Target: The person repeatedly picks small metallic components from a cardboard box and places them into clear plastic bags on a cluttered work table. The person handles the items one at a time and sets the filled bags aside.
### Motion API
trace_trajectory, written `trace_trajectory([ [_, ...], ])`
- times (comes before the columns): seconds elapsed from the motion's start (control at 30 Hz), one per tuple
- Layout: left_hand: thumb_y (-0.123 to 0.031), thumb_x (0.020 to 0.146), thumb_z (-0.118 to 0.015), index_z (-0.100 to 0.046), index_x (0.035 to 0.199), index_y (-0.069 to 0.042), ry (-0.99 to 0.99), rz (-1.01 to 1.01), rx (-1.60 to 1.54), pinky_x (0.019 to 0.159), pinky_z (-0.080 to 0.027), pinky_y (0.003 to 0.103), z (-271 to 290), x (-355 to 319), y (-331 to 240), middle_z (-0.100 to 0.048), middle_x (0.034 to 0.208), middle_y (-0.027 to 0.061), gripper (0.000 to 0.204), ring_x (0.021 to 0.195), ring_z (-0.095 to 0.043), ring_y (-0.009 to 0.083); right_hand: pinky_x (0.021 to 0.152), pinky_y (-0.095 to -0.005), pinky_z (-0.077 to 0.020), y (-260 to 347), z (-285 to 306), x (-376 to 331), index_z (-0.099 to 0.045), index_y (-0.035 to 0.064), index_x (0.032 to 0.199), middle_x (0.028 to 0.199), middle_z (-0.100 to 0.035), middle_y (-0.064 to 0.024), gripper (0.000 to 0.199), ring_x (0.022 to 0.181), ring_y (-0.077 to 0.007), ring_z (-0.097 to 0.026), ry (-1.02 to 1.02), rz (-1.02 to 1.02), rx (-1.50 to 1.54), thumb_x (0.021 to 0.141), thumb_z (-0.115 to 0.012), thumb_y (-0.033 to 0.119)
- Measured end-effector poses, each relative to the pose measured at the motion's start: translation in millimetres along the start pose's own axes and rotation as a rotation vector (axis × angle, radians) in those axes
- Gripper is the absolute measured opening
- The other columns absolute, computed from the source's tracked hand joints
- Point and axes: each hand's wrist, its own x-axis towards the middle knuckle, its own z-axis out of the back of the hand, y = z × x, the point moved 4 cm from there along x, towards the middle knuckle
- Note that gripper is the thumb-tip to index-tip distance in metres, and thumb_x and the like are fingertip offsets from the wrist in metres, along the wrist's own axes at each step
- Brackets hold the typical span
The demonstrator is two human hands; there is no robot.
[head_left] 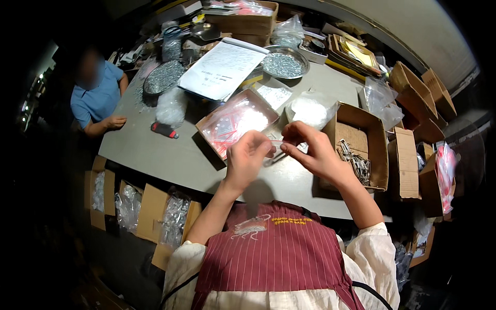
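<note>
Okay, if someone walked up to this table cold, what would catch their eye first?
Probably the two hands, left hand and right hand, raised together at the table's near edge, pinching a small clear bag between them. Just behind sits a flat box of red-edged bags, shiny under the light. Farther back, a round tray heaped with small metal parts glints.

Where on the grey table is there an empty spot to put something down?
The widest bare patch of the grey table lies between the red-handled tool, the shallow box of small bags and the near edge. The far end is crowded with two metal trays of small parts and a sheet of paper. Both hands fill the middle.
</note>
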Motion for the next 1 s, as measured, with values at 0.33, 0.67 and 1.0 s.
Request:
trace_trajectory([
  [0.33,-0.006,0.094,-0.068,-0.066,0.093,0.002,-0.247,-0.099,0.275,0.071,-0.056,0.029,85.7,-56.4,-2.7,-0.072,0.080,0.0077,0.008,0.078,-0.072,0.0134,0.072,-0.0429,-0.0502,27.7,-100.9,35.4,-0.060,-0.0006,0.094,0.086,-0.061,-0.0169,0.015,0.081,-0.0333,-0.062,0.255,0.295,0.074,0.089,-0.066,0.012],
  [0.67,-0.014,0.101,-0.063,-0.067,0.101,-0.001,-0.723,0.179,0.645,0.072,-0.057,0.032,251.7,-171.7,54.5,-0.073,0.083,0.0082,0.014,0.077,-0.071,0.0176,0.078,-0.0512,-0.0515,-105.8,-173.8,125.0,-0.059,0.0037,0.100,0.097,-0.061,-0.0212,0.029,0.089,-0.0433,-0.063,0.105,0.149,-0.264,0.081,-0.076,0.017],
  [1.0,-0.015,0.097,-0.065,-0.068,0.119,-0.002,-0.568,0.251,0.824,0.086,-0.055,0.039,239.0,-161.0,86.4,-0.074,0.103,0.0159,0.027,0.096,-0.071,0.0305,0.083,-0.0417,-0.0516,-123.8,-175.2,131.3,-0.074,0.0035,0.093,0.095,-0.072,-0.0132,0.018,0.093,-0.0336,-0.067,0.127,0.034,-0.016,0.076,-0.071,-0.001],
])
